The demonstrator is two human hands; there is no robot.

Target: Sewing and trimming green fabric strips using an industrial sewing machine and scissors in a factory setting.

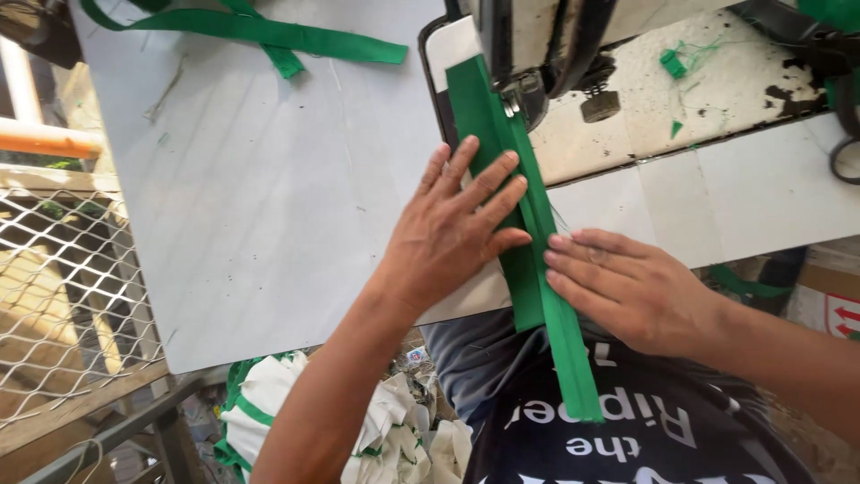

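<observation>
Both my hands lie flat and open, gripping nothing. Left hand [452, 229] presses, fingers spread, on the folded green fabric strip [524, 233]; right hand [627, 287] touches the strip's right edge with its fingertips [557, 260]. The strip runs from under the sewing machine [537, 54] at the table's far edge, across the white table [269, 206], over its near edge onto my lap. A second green strip [251, 31] lies at the far left corner.

Only one package showed: a cardboard box [829, 291] stood below the desk's [269, 224] edge, off to my right, brown, with a white label [846, 315] bearing red arrows on its side.
</observation>
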